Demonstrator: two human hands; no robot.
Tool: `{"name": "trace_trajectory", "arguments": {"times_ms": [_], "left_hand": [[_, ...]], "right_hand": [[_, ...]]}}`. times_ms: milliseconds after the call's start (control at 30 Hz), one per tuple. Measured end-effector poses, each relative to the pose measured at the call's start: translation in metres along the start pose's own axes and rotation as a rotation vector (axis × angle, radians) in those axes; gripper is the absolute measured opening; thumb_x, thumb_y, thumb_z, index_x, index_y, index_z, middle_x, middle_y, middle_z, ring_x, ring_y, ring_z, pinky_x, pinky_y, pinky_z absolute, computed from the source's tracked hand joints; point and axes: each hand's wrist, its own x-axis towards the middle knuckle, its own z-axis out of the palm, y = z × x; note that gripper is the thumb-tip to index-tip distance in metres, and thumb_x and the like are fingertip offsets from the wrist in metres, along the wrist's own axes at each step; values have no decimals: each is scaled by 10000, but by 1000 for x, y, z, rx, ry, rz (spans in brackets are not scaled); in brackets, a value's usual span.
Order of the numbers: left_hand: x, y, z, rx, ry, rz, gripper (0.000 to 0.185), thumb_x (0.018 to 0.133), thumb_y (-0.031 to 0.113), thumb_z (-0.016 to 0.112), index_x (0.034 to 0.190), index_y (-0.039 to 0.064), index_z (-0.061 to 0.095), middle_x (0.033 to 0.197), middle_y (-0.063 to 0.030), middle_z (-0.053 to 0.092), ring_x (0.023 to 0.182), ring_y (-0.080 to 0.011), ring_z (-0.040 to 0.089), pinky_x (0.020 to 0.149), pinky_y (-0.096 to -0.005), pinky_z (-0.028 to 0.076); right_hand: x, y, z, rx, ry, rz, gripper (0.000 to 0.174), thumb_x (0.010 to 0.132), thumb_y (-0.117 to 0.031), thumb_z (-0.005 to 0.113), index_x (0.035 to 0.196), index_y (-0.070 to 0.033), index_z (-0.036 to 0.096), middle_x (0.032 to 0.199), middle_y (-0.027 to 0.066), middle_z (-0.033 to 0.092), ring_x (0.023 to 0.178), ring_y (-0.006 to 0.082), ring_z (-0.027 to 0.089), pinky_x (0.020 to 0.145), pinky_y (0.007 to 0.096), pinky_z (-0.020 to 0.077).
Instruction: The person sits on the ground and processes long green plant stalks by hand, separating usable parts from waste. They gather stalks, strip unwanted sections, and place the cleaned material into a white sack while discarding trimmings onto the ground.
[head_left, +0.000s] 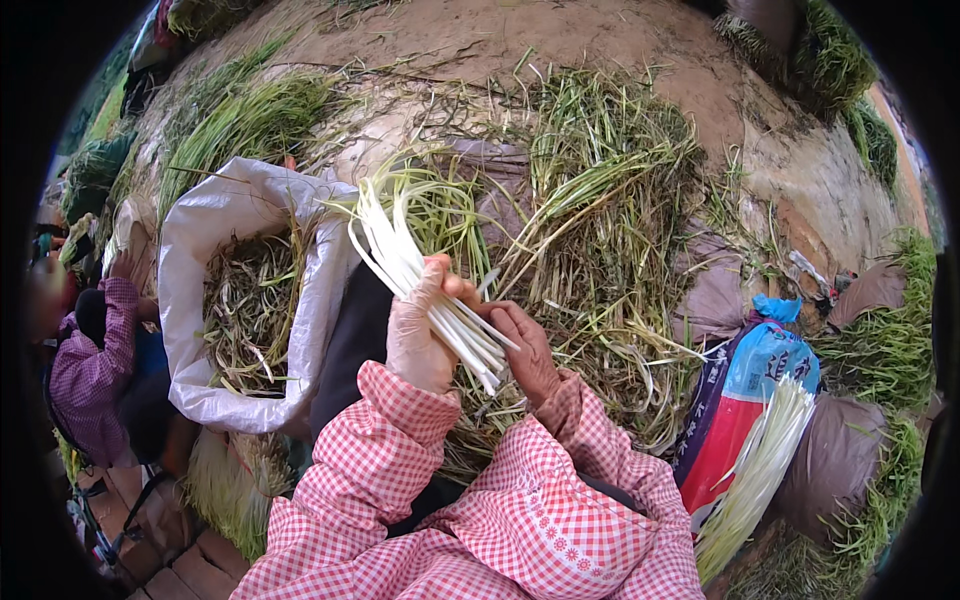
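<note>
My left hand (421, 330), in a thin pale glove, grips a bundle of white stalks (394, 251) that look like blanched chives. Their yellow-green leaf tips droop away from me, and the cut ends point towards my right. My bare right hand (529, 352) is beside those lower ends, thumb and fingers drawn together near the stalks. Whether a single stalk is pinched there is hidden. Under both hands lies a heap of withered green and straw-coloured leaves (600, 277). A white woven sack (184, 300) with a rolled rim, holding leaf waste (251, 322), stands left of my left hand.
Cleaned pale stalks (757, 472) lie on a printed red and blue bag (720, 427) at my right. Fresh greens (255, 120) lie beyond the sack. At far left sits another person (97, 375) in a checked sleeve, near a bundle of stalks (229, 480) on the brick paving (202, 566).
</note>
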Motion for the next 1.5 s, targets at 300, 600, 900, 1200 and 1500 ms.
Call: {"name": "trace_trajectory", "arguments": {"times_ms": [300,600,900,1200,1500], "left_hand": [[-2,17,-9,82,-169,-42,143,889,172,574,993,82,532,726,-9,538,550,-82,467,526,-226,390],[-6,14,-8,172,-144,-125,135,898,143,552,994,51,527,676,-9,540,460,-61,401,436,-204,315],[-11,10,-3,171,-130,-125,135,895,126,545,995,37,525,661,-10,536,452,-53,394,417,-194,310],[-9,13,-3,146,-141,-152,147,885,136,571,1002,47,562,671,-8,534,453,-54,379,416,-198,292],[-12,7,-4,193,-125,-159,134,879,130,573,981,46,548,678,-14,539,431,-53,381,405,-197,304]], "right_hand": [[95,92,-53,-624,268,110,312,881,-186,517,1157,-44,555,1061,118,558,923,136,528,771,283,466],[0,17,-90,-41,413,-74,192,882,-77,513,1042,-55,617,864,44,617,671,93,557,557,201,484],[19,-7,-121,-766,65,25,194,900,-188,489,1015,-58,575,781,66,582,543,112,477,514,278,458],[156,81,-64,-494,89,383,625,840,-263,570,1375,-81,303,1415,228,202,1278,353,304,1058,410,269],[26,-7,-67,-199,211,-197,142,817,-22,602,936,-73,659,797,19,606,725,103,577,631,209,464]]}}
